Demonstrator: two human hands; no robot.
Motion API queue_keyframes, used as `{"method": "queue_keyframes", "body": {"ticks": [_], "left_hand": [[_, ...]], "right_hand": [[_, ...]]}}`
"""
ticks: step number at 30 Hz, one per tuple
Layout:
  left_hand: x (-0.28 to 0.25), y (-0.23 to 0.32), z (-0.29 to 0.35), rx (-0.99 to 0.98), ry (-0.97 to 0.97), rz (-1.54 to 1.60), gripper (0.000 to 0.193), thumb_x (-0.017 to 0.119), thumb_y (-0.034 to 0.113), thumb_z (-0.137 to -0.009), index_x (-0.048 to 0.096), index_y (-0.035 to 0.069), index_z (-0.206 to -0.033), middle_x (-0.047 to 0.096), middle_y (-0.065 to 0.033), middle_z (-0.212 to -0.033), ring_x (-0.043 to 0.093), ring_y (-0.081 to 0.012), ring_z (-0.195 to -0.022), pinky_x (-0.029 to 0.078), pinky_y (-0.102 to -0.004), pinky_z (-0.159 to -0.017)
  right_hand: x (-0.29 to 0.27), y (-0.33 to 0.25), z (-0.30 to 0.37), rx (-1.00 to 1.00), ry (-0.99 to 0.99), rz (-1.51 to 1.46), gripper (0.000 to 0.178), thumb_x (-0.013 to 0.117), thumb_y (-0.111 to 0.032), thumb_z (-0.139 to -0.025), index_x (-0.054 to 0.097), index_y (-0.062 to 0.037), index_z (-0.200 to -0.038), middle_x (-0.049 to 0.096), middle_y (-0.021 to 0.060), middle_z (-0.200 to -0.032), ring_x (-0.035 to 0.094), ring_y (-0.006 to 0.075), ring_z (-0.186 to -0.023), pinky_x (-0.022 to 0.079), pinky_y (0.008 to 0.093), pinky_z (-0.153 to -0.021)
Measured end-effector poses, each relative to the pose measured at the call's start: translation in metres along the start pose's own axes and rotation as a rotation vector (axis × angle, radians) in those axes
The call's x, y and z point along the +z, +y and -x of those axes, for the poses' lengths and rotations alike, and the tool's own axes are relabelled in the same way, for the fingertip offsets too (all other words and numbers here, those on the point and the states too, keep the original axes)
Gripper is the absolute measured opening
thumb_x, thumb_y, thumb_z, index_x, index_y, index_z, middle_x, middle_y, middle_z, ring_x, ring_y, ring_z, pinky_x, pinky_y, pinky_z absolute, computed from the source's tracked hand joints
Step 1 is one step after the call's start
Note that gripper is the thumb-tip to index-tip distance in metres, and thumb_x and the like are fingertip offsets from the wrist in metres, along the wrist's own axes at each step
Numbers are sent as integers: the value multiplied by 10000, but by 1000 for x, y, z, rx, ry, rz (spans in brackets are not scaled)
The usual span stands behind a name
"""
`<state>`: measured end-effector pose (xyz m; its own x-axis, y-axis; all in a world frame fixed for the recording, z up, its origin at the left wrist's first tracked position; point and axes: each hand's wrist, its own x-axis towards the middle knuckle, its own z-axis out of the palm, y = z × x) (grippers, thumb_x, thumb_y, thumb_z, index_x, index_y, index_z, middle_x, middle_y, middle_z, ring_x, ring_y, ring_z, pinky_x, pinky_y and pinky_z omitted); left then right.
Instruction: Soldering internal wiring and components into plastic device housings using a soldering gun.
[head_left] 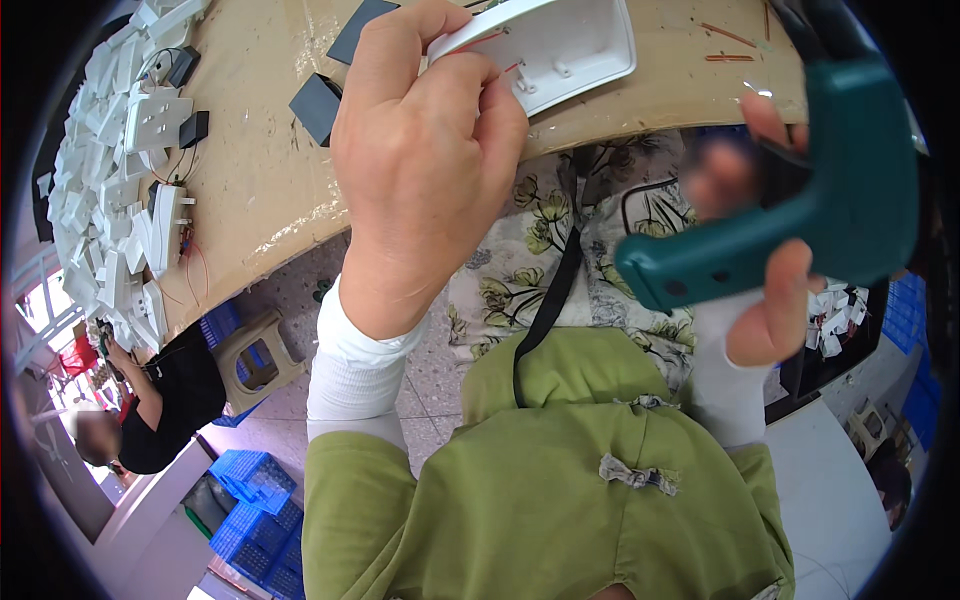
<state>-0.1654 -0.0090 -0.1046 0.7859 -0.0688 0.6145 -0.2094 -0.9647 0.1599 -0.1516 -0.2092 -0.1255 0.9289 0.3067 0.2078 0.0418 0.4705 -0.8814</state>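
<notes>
My left hand (430, 130) is closed on the rim of a white plastic housing (585, 60), tilted with its hollow inside showing. Thin red wires run from under my fingers into the housing. Two dark square blocks sit on the table by that hand; one black block (317, 108) lies beside my knuckles. On the right, my right hand (765, 300) grips a dark green pistol-shaped power tool (870, 170), fingers and thumb wrapped about its handle. The tool is close to the camera and slightly blurred, and its exact kind and working tip cannot be made out.
A heap of white plastic housings (105, 200) with wires covers the left of the brown worktable (260, 190). Copper-coloured strips (728, 58) lie at the far right. A dark tray (800, 370) of small white parts stands right; blue crates (255, 530) and another person (160, 400) are lower left.
</notes>
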Motion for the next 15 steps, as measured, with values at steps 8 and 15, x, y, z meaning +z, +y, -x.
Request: {"method": "queue_keyframes", "body": {"ticks": [8,15], "left_hand": [[2,3,1,-19,37,-1,51,642,-11,-692,637,-21,-741,604,-109,-938,607,-200,-780,503,-282,-654],[8,0,6,-117,90,122,37,642,-8,-692,633,-18,-726,602,-112,-942,604,-207,-785,502,-282,-643]], "right_hand": [[-68,-69,27,514,-438,96,734,552,11,-664,272,48,-1341,578,165,-1112,603,206,-976,500,290,-832],[-28,-63,68,458,-53,374,698,670,-114,-692,353,94,-1278,614,137,-972,604,159,-811,482,263,-749]]}}
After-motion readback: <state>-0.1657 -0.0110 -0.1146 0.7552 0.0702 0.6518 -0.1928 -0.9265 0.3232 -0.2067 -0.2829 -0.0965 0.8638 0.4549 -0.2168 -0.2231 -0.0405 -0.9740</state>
